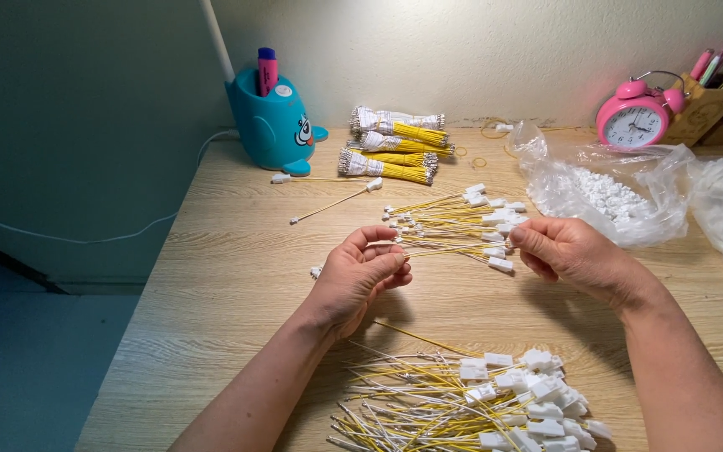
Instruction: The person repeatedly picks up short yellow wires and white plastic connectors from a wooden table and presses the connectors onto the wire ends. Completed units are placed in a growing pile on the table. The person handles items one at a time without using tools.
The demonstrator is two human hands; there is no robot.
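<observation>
Now | hands: left hand [360,276], right hand [566,251] each pinching one yellow wire [449,249] | bundles [395,142]: three

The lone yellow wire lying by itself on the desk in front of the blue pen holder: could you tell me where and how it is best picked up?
Pinch the lone yellow wire at its white connector, the upper right end. That block is the thickest part; the strand itself is thin and lies flat on the wooden desk. Coming from above with the right hand looks easiest, since that end points toward it and nothing crowds it.
</observation>
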